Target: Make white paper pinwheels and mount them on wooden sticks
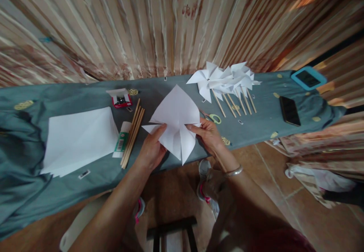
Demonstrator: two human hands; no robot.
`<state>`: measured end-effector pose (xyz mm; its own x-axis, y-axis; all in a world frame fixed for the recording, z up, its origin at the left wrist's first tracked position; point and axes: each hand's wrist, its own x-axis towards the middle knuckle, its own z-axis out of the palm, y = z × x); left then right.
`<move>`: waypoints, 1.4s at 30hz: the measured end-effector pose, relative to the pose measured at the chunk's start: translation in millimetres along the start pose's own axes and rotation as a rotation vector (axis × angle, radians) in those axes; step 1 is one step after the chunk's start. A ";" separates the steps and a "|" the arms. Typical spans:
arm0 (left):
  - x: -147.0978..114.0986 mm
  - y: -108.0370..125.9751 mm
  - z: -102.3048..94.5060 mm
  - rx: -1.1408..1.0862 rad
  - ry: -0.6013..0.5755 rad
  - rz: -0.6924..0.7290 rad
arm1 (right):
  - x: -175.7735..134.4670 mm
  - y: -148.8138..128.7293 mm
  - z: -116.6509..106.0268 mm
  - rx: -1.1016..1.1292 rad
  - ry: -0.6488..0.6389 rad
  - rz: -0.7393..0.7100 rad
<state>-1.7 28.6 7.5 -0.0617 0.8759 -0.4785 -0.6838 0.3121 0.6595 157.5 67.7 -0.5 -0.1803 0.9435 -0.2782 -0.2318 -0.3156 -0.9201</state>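
A white sheet of paper [176, 110], slit inward from its corners, is held up over the near edge of the cloth-covered table. My left hand [153, 146] pinches its left side, thumb on top beside a slit. On the right side my right hand [209, 132] grips it the same way, with the thumb over the paper and the fingers underneath. Just beyond my right hand lie scissors [214, 118] with a green handle, partly hidden. Left of my left hand are several wooden sticks [133, 137] and a green-and-white glue stick [121, 140].
A stack of white paper [81, 138] lies on the left of the table [159, 81]. Behind the sticks stands an open red box [121, 100]. Several paper pinwheels [224, 78] on sticks lie at the back right, near a black phone [289, 110] and a blue-framed device [308, 78].
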 end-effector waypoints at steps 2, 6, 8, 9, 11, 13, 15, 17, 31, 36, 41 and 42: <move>0.1 0.0 0.2 -0.005 -0.004 0.006 | 0.7 1.7 -0.4 -0.003 0.001 0.000; -0.3 0.5 1.0 0.009 -0.060 0.029 | 2.2 3.4 -1.9 -0.008 0.033 -0.016; -0.4 0.2 1.3 0.010 -0.088 0.048 | 2.5 3.4 -2.2 -0.018 0.039 -0.021; -0.4 -0.1 1.2 0.009 -0.095 0.053 | 2.4 3.2 -2.1 -0.022 0.041 -0.020; -0.2 -0.9 0.8 0.010 -0.099 0.052 | 2.2 2.4 -1.7 -0.027 0.040 -0.016; 0.3 -1.7 0.1 0.009 -0.100 0.048 | 1.8 1.4 -1.2 -0.030 0.036 -0.011; 1.1 -2.5 -0.8 0.010 -0.093 0.055 | 1.5 0.4 -1.0 -0.032 0.029 0.001; 1.8 -3.3 -1.5 0.018 -0.081 0.062 | 1.4 -0.1 -1.2 -0.038 0.019 0.011; 0.9 -2.9 2.0 0.098 0.042 0.143 | -2.9 -2.8 -3.9 -0.158 -0.051 -0.073; 3.1 -4.2 -2.8 0.176 0.026 0.174 | -3.9 -10.8 -9.9 -0.109 -0.036 -0.102; 1.0 -3.2 -1.2 0.176 0.000 0.158 | -3.2 -9.2 -10.7 -0.057 0.002 -0.066; 0.1 -2.5 0.5 0.153 -0.002 0.152 | -3.4 -8.3 -10.4 -0.048 0.006 -0.063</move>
<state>0.3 28.1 6.1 -0.1546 0.9178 -0.3658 -0.5481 0.2284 0.8046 170.0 68.2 5.3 -0.1606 0.9620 -0.2207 -0.1969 -0.2503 -0.9479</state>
